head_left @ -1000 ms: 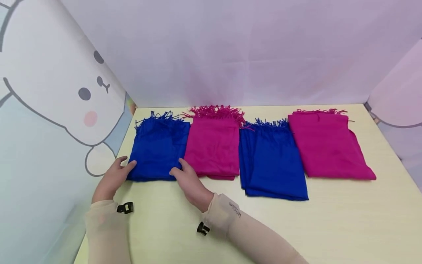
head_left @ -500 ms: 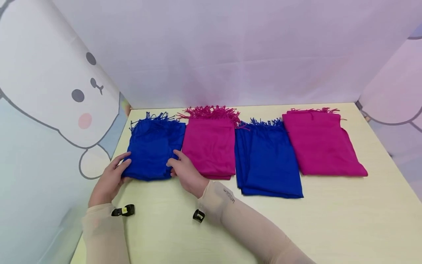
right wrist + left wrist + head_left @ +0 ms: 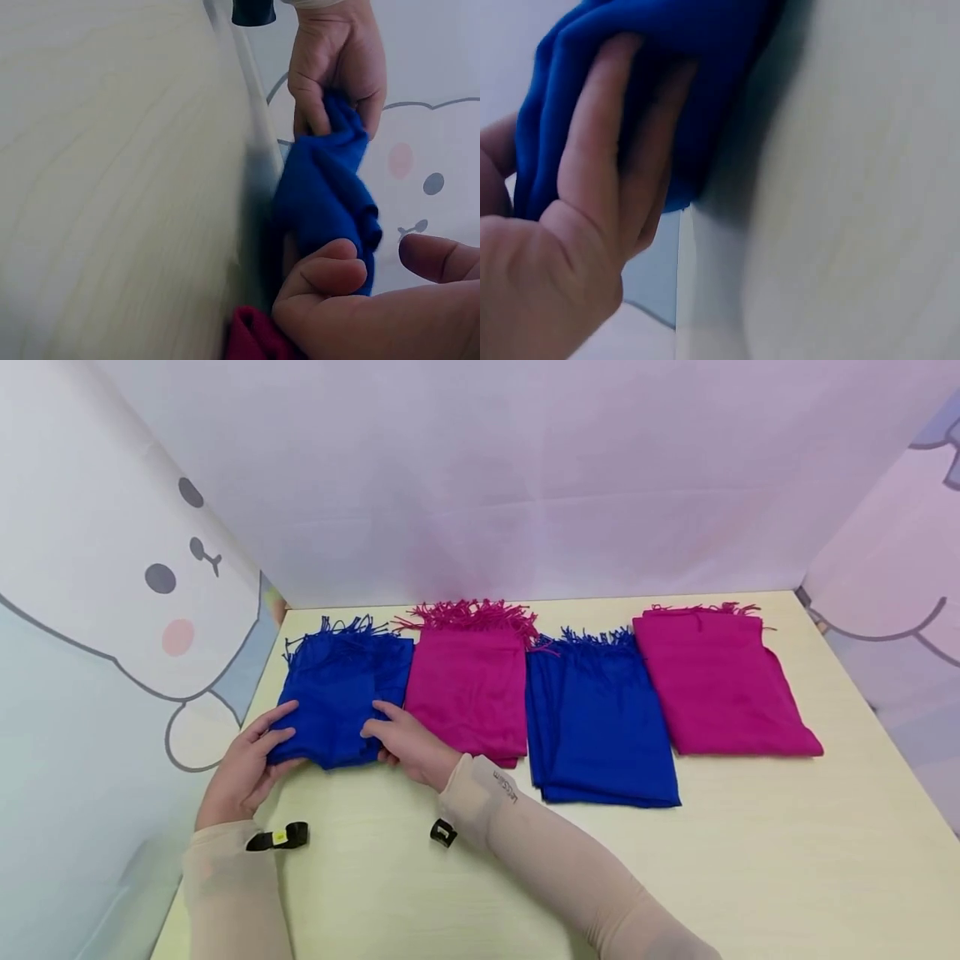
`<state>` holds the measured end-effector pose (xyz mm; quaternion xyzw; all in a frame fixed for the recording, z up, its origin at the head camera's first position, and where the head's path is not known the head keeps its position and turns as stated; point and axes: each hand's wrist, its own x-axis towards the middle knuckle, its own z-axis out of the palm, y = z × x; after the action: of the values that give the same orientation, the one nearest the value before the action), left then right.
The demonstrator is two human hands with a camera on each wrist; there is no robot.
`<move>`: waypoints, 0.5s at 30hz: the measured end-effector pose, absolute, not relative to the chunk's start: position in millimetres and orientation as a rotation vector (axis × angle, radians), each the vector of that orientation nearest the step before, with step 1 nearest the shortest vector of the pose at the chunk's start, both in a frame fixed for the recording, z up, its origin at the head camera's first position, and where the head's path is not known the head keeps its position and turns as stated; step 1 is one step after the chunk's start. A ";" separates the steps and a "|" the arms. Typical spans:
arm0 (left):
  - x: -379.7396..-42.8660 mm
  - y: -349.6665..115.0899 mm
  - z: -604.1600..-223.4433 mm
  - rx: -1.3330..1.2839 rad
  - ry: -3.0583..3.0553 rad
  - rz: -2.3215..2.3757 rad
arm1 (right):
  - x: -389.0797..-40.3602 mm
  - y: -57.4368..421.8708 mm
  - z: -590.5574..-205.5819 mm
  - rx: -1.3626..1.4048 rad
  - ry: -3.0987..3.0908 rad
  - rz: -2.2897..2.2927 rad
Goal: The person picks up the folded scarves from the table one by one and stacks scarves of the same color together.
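Observation:
At the left of the row lies a folded blue fringed scarf (image 3: 330, 693), its near edge raised slightly off the table. My left hand (image 3: 243, 770) grips its near left corner, some fingers tucked underneath, as the left wrist view shows on the scarf's (image 3: 697, 30) underside. On the near right side my right hand (image 3: 412, 745) holds the same scarf with curled fingers. In the right wrist view, the blue cloth (image 3: 322, 187) stretches bunched between my left hand (image 3: 337, 60) and my right hand (image 3: 360, 300). Some fingertips are hidden under the cloth.
Beside it lie a folded magenta fringed scarf (image 3: 468, 693), a second blue scarf (image 3: 607, 727) and a second magenta scarf (image 3: 723, 685) on the pale wooden table (image 3: 750, 860). A white curtain (image 3: 525, 485) hangs behind, and a cartoon-printed cloth (image 3: 112, 735) borders the left edge.
Both hands have closed on the left blue scarf. Its near edge has been lifted, and its near right corner is drawn inward by my right hand. The view has shifted slightly.

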<state>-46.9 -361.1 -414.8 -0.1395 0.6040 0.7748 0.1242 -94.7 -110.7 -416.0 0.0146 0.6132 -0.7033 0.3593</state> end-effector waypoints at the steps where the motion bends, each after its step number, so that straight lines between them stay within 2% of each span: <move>1: -46.7 -360.4 -414.8 -0.402 1.715 2.318 | -94.9 -111.7 -416.4 0.043 1.587 -1.813; 9: -45.2 -356.5 -413.6 -0.294 1.397 2.647 | -95.8 -119.3 -425.1 -0.031 1.526 -1.939; 15: -43.4 -359.0 -419.2 -0.248 1.441 2.592 | -99.8 -124.3 -437.5 0.147 1.213 -2.139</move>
<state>-43.4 -359.0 -419.2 -0.0831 0.4825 0.8680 0.0827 -99.8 -124.3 -437.5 0.0563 0.4645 -0.8189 0.3325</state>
